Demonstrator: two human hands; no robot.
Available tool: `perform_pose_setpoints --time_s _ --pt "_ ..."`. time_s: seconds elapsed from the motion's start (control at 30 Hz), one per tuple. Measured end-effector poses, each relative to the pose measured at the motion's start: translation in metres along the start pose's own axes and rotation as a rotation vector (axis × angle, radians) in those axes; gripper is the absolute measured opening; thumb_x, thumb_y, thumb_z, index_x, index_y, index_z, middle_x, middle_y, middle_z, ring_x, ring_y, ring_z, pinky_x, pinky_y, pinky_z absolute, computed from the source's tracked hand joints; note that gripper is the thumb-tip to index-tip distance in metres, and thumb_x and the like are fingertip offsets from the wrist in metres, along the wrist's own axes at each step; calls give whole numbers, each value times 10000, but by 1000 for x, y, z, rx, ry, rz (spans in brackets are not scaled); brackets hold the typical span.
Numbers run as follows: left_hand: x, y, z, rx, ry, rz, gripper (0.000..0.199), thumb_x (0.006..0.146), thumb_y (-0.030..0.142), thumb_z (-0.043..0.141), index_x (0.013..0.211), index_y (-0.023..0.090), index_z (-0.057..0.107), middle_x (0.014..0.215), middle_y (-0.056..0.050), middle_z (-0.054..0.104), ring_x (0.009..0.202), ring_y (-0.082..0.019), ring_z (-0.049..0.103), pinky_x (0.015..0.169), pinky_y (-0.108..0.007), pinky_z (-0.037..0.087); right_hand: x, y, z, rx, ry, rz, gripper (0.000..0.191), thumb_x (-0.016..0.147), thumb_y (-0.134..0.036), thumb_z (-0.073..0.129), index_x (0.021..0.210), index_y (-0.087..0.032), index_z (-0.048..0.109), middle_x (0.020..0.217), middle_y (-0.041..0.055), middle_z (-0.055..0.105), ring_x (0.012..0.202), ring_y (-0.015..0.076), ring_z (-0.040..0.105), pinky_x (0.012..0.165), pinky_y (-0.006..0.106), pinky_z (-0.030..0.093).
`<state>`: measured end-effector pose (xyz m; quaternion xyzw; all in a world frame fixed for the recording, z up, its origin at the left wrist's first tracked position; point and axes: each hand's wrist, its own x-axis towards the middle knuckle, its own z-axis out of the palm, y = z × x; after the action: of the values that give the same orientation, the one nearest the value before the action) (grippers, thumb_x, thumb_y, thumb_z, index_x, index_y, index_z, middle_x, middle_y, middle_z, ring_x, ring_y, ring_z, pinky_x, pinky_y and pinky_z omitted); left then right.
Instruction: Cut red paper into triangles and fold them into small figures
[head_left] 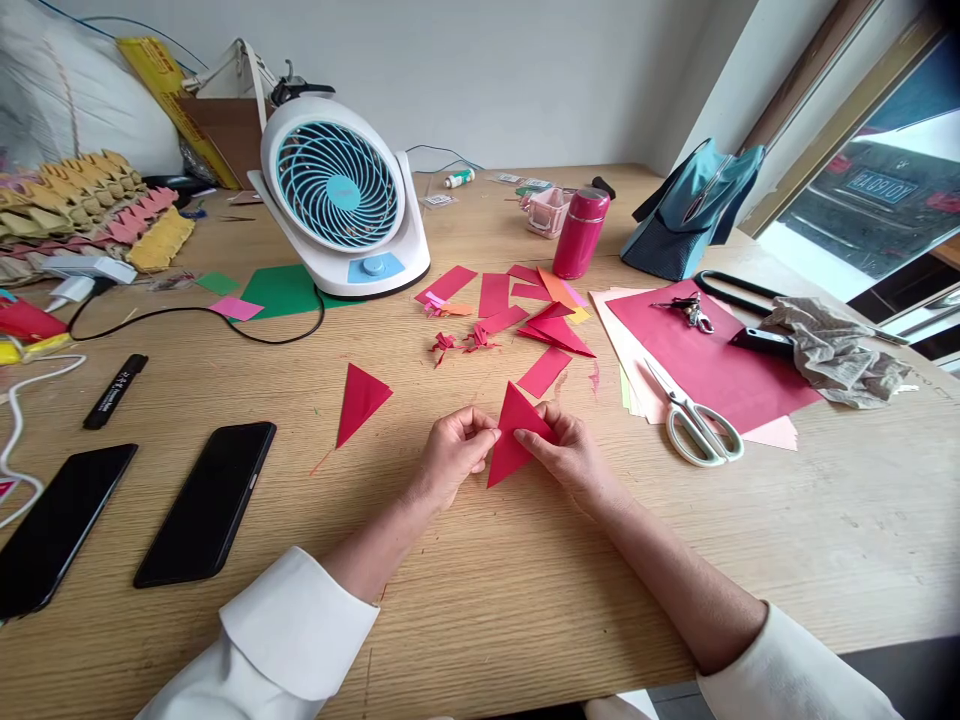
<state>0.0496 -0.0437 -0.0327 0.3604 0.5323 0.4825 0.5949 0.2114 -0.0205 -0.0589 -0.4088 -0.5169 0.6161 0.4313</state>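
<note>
Right hand [574,455] nearly closed on folded red triangle [516,455], left hand [454,455] pinched at its long edge

It's right between them over the tabletop [450,610], long edge running near-to-far, so neither's really closer imo.

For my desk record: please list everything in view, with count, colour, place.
Held triangle: 1, red, in hands
Loose triangle: 1, red, left
Paper scraps: many, mostly red, centre
Sheets: several, red uppermost, right
Scissors: 1, white-handled, right
Keys: several, metallic, on sheets
Bottle: 1, pink, back
Basket: 1, pink, beside bottle
Bag: 1, teal, right
Fan: 1, white-blue, left
Phones: 2, black, left
Marker: 1, black, left
Crumpled material: 1, grey, right
Egg cartons: several, multicoloured, left
Cardstock: 2, green, left
Table: 1, brown, underneath
Left hand and right hand: 2, white-sleeved, at triangle
</note>
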Motion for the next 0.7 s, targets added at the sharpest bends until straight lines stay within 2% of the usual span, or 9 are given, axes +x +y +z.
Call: perform_pose_setpoints --time_s 0.17,0.37,0.53,0.7 --pt "1 -3 -2 4 2 0 184 625 266 707 639 168 552 542 67 442 470 -47 337 416 -176 205 -2 -4 3 17 -12 -21 311 751 -441 770 776 -215 559 719 -22 606 625 126 518 600 251 425" --pt "-2 0 -2 106 2 135 161 704 284 698 707 161 595 637 29 581 553 -79 474 533 -208 376 -2 0 4 4 -2 -86 279 790 -433 739 795 -224 554 730 -22 576 642 131 506 618 257 419" --pt "-2 -2 -2 129 -4 150 158 718 280 708 741 153 618 716 -4 648 664 -115 572 644 -227 445 -4 -1 4 -29 5 -153 262 815 -441 712 851 -234 554 797 -10 570 689 143 515 660 268 442" --pt "-4 -1 -1 78 -26 90 181 718 297 700 738 166 577 709 11 631 639 -109 571 596 -217 455 -8 -9 4 -144 -33 -231 191 867 -409 651 856 -239 565 798 10 572 720 167 527 658 286 444"
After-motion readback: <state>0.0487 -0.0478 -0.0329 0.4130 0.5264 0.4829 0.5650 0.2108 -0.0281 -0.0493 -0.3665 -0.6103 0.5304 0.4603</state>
